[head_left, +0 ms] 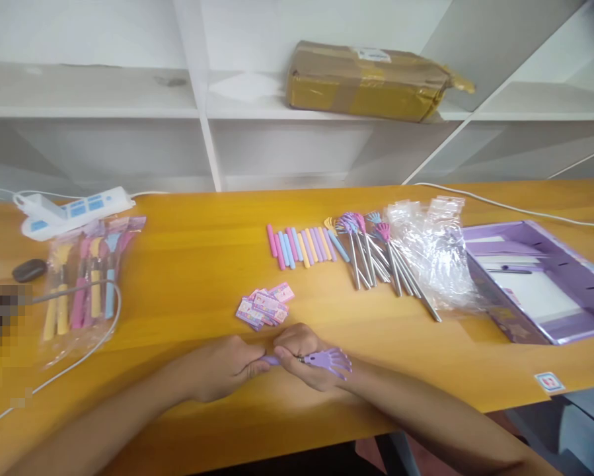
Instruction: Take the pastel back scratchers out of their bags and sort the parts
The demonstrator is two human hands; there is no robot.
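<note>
A purple hand-shaped scratcher (pixel 330 361) lies across both fists near the table's front edge, its clawed head pointing right. My left hand (pixel 237 367) is closed round its purple handle end. Closed just beside it, my right hand (pixel 304 357) grips the stick close to the head. Beyond them sits a small pile of printed cards (pixel 264 306). Farther back is a row of pink, blue, yellow and purple handle tubes (pixel 304 246). To their right are several metal sticks (pixel 371 254) with coloured claw heads.
Clear plastic bags (pixel 433 254) lie beside a purple open box (pixel 539 281) at the right. Bagged scratchers (pixel 83 284), a white power strip (pixel 78 210), a black object (pixel 29 270) and cables are at the left. A taped parcel (pixel 366 82) rests on the shelf.
</note>
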